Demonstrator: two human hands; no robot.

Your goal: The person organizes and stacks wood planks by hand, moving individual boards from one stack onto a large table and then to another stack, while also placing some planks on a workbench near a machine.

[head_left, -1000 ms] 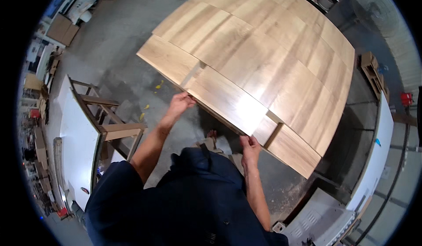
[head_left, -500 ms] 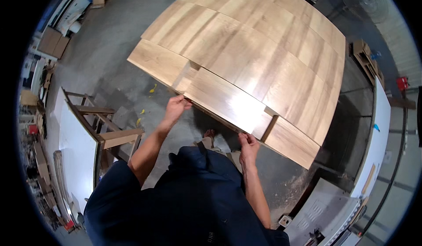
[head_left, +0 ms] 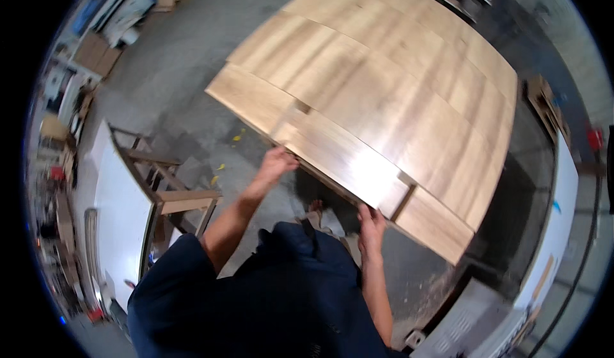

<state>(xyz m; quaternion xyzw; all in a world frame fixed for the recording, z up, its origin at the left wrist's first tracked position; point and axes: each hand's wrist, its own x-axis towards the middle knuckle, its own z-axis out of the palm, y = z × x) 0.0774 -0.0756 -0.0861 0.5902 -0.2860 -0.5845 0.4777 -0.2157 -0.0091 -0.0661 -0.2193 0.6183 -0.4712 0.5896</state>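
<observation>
A light wood-grain board (head_left: 342, 156) lies in the near edge of a large wood-grain tabletop (head_left: 377, 83), between two end pieces. Gaps show at both its ends. At the board's near left corner is my left hand (head_left: 278, 164), closed with the fingers bent at the edge. Toward the near right corner, my right hand (head_left: 371, 229) is closed on the same edge, its fingertips partly hidden beneath. Both forearms reach up from the lower edge of the view. What lies under the board is hidden.
To the left stands a white-topped table (head_left: 121, 198) with a wooden frame (head_left: 185, 198) beside it. Yellow scraps (head_left: 238, 137) dot the grey floor. At right are a white panel (head_left: 553, 211) and a grey metal cabinet (head_left: 470, 319). Cardboard (head_left: 96, 54) stands far left.
The view has shifted, so the tabletop and both hands sit slightly farther right and lower. Both hands stay at the board's near edge; the board shows no clear movement against the tabletop.
</observation>
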